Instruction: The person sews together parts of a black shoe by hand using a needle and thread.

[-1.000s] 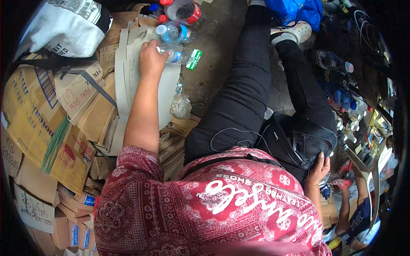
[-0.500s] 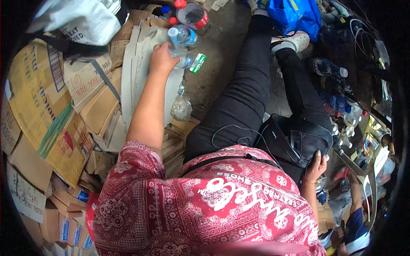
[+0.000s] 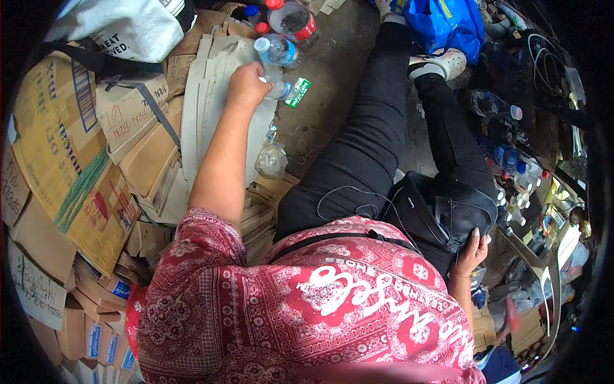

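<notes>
Left hand (image 3: 251, 84) and clear bottle (image 3: 281, 88) sit farther right in the frame than before

At upper centre-left, the bottle points sideways, its left end gripped between thumb and curled fingers, a green card (image 3: 298, 93) at its right end. Above it is a blue-labelled bottle (image 3: 280, 52). At lower right, the right hand (image 3: 470, 254) touches a black bag (image 3: 473, 221); whether it pinches anything, I cannot tell.
</notes>
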Demonstrator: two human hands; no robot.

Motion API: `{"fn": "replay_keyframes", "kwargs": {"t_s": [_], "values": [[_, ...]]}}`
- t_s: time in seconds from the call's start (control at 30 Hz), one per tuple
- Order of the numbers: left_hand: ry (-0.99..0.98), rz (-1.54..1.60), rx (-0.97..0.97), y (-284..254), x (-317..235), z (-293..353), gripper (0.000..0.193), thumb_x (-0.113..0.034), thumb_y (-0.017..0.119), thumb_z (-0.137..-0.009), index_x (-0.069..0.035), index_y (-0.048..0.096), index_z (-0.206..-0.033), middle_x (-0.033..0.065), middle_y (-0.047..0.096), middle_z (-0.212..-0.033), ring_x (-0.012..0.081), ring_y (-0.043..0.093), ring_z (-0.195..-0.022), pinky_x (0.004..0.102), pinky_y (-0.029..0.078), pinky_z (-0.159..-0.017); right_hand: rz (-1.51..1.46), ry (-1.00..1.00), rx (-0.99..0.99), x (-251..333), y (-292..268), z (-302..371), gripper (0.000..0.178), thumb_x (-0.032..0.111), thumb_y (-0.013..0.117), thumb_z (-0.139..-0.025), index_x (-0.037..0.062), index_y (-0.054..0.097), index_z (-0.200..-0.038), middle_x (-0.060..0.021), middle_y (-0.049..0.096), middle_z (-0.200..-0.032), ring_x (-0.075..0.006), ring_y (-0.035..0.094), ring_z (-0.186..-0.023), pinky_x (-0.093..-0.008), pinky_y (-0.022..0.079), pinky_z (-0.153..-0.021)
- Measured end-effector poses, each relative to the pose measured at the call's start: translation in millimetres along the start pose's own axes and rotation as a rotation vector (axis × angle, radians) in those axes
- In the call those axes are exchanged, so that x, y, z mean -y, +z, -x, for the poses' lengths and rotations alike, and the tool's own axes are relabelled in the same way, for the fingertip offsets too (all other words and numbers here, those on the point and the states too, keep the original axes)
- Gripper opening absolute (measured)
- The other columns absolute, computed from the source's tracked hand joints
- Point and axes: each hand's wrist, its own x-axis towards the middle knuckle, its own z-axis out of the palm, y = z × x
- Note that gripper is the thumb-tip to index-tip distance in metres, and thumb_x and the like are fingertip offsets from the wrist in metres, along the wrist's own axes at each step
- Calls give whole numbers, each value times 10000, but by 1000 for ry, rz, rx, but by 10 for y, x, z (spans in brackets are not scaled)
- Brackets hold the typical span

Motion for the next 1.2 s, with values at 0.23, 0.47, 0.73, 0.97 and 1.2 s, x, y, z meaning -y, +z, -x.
{"fn": "replay_keyframes", "kwargs": {"t_s": [0.23,0.47,0.73,0.97,1.2], "values": [[-33,55,-205,93,4,-82,410,-271,837,-644,-27,638,-907,199,649,-961,365,636,-897,437,511,-790,-32,20,11,-46,-19,-21,297,160,597,-962,75,463,-710,69,437,-701,-51,358,-671,-228,305,-593],[-26,62,-167,85,-10,-83,559,-355,865,-624,-44,653,-1037,198,642,-1014,355,641,-934,418,519,-830,-5,-8,-25,-122,4,-65,331,144,599,-957,79,420,-687,67,389,-685,-57,330,-667,-234,292,-580],[4,7,-129,25,-21,-68,648,-345,894,-574,-49,642,-1093,182,630,-1079,340,634,-981,407,515,-861,-14,-17,10,-139,14,-118,318,144,597,-957,71,435,-693,63,387,-688,-63,335,-668,-240,295,-581],[28,13,-94,-17,-90,-34,668,-310,888,-572,-65,626,-1135,181,620,-1102,339,612,-1029,416,499,-894,11,-49,6,-127,88,-204,314,154,603,-953,63,445,-697,56,396,-692,-66,342,-669,-244,298,-584],[48,12,-134,-11,-47,-57,665,-315,879,-581,-55,620,-1137,185,610,-1121,348,593,-1063,423,491,-910,-131,33,57,-116,186,-320,271,158,603,-954,52,499,-727,51,478,-734,-56,405,-696,-225,344,-618]]}}
